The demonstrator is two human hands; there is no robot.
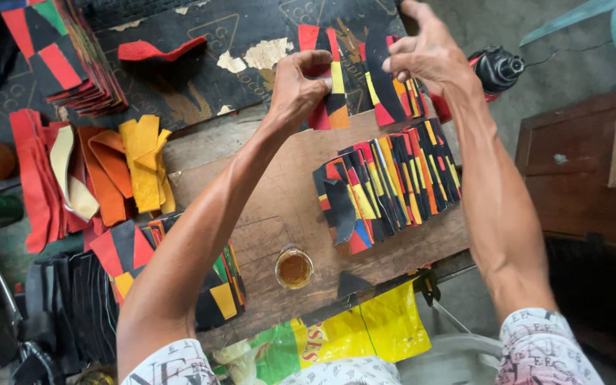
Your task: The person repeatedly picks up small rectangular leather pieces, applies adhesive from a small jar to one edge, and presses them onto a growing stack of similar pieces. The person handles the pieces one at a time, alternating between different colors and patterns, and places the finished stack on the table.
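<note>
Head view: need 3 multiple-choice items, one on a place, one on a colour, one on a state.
1. Where does the small glass jar stand?
A. on the wooden board
B. on the yellow bag
C. in a hand

2. What colour are the folded strips lying left of the board?
A. blue
B. yellow
C. white

3. What is the left hand doing?
A. resting flat and empty
B. pinching a red, yellow and black piece
C. gripping the jar

Answers:
1 A, the jar sits on bare wood near the board's front edge.
2 B, the strips are plainly yellow, beside orange ones.
3 B, the fingers close on the patchwork piece, held up above the board.
</note>
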